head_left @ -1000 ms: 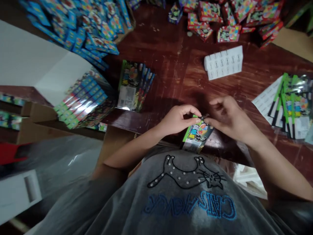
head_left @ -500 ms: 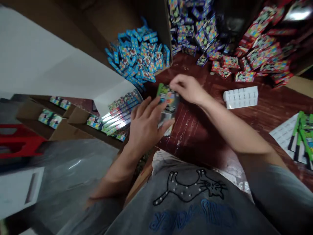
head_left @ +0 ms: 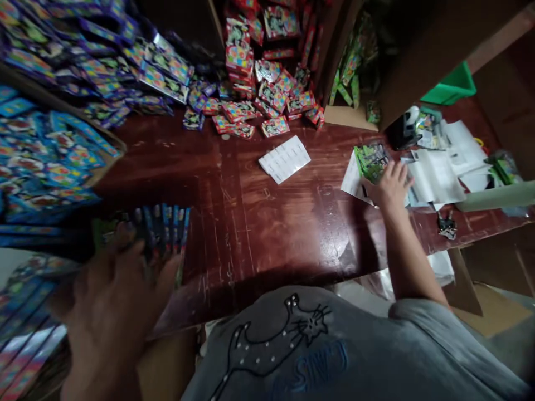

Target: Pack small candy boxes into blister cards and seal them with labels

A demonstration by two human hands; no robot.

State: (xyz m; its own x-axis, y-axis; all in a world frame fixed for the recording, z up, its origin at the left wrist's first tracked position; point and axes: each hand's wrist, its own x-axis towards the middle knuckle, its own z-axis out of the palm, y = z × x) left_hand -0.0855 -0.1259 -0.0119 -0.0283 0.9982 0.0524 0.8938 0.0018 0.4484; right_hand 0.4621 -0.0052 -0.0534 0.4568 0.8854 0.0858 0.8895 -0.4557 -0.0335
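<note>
Packets (head_left: 368, 158) left and right, paper (head_left: 286, 159) between

passable: front tabletop (head_left: 271, 228) | obstacles: white sheet (head_left: 286, 160), red boxes (head_left: 273, 100) beyond

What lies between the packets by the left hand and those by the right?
In the head view, a white sheet lies between the left packets and right packets, slightly back toward the red boxes, with tabletop showing either side.

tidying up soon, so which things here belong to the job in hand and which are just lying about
Seem part of the job:
green-and-black packets under the right hand
fanned packets by the blurred left hand

Seem just lying about:
black clip
green bin
whitish sheets near the clip
</note>
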